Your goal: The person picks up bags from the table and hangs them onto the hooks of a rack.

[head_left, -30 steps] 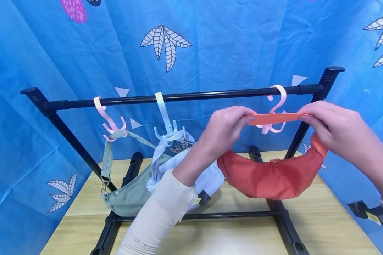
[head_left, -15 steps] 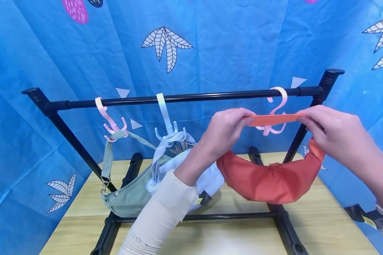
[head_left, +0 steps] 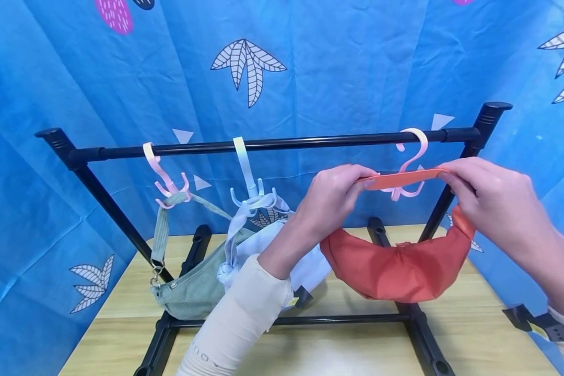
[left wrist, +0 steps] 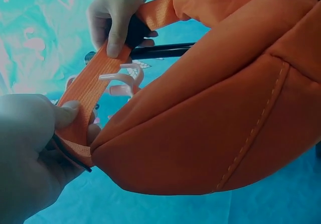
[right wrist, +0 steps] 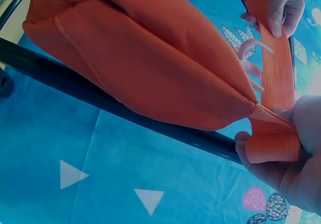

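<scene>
Both hands hold up a red-orange shoulder bag (head_left: 395,269) by its orange webbing strap (head_left: 406,179). The left hand (head_left: 333,196) pinches the strap's left end between thumb and fingers. At its right end the right hand (head_left: 491,196) pinches it likewise. Between the hands the strap is stretched nearly level, and the bag's body hangs below in a curve. Just behind the strap, a pink hook hanger (head_left: 415,151) hangs on the rack's bar; its prongs show past the strap (left wrist: 83,103) in the left wrist view and beside it in the right wrist view.
A black rack (head_left: 310,142) stands on a wooden table (head_left: 343,350). On its left, a pink hanger (head_left: 162,172) bears a green corduroy bag (head_left: 192,292), and a blue hanger (head_left: 245,169) bears a pale blue bag (head_left: 310,263). A patterned blue curtain (head_left: 338,62) hangs behind.
The strap's left end has dipped slightly, so it now slopes up to the right across the pink hanger's prongs. The bag hangs slightly lower, and both hands keep their hold.
</scene>
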`<state>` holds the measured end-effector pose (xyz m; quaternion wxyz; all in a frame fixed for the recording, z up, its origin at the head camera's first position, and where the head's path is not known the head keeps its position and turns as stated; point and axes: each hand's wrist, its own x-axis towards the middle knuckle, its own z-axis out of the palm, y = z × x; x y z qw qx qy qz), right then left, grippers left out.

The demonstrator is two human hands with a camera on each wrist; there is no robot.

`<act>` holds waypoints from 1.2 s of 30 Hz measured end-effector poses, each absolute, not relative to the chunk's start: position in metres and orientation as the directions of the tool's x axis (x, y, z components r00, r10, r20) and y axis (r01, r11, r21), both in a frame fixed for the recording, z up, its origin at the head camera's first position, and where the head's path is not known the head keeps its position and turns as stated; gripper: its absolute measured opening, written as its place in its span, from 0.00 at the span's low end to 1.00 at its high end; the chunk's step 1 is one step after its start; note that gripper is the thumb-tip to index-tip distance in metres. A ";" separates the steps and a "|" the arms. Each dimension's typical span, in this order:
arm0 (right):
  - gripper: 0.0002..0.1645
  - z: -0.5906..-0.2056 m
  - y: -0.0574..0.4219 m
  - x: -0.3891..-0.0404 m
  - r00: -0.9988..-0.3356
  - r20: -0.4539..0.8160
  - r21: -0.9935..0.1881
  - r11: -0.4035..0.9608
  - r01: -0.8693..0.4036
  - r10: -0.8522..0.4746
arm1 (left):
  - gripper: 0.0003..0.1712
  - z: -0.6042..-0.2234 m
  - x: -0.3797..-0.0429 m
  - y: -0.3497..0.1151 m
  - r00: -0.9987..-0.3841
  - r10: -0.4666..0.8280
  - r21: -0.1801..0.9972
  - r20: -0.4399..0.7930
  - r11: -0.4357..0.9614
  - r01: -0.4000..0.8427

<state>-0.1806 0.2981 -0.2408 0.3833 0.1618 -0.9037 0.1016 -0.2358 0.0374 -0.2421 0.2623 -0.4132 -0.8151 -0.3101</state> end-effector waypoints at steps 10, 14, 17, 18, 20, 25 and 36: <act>0.24 -0.246 0.292 -0.182 -0.537 0.811 0.005 0.919 -0.395 -0.235 | 0.14 -0.249 -0.235 0.037 -0.498 0.490 0.278 0.716 0.454 0.846; 0.23 -0.248 0.289 -0.183 -0.510 0.829 0.023 0.925 -0.379 -0.229 | 0.14 -0.253 -0.233 0.037 -0.488 0.485 0.268 0.726 0.454 0.850; 0.22 -0.250 0.287 -0.184 -0.502 0.834 0.029 0.928 -0.372 -0.228 | 0.14 -0.255 -0.232 0.037 -0.490 0.481 0.268 0.727 0.459 0.847; 0.22 -0.250 0.287 -0.184 -0.502 0.835 0.029 0.928 -0.371 -0.227 | 0.14 -0.255 -0.232 0.037 -0.492 0.481 0.268 0.726 0.460 0.846; 0.22 -0.251 0.286 -0.185 -0.505 0.833 0.026 0.929 -0.369 -0.224 | 0.14 -0.257 -0.231 0.038 -0.493 0.482 0.265 0.725 0.464 0.845; 0.21 -0.252 0.286 -0.185 -0.510 0.828 0.032 0.929 -0.370 -0.232 | 0.14 -0.259 -0.231 0.038 -0.488 0.488 0.253 0.724 0.470 0.846; 0.19 -0.255 0.287 -0.184 -0.588 0.784 -0.036 0.931 -0.364 -0.199 | 0.14 -0.262 -0.232 0.038 -0.489 0.490 0.262 0.721 0.460 0.848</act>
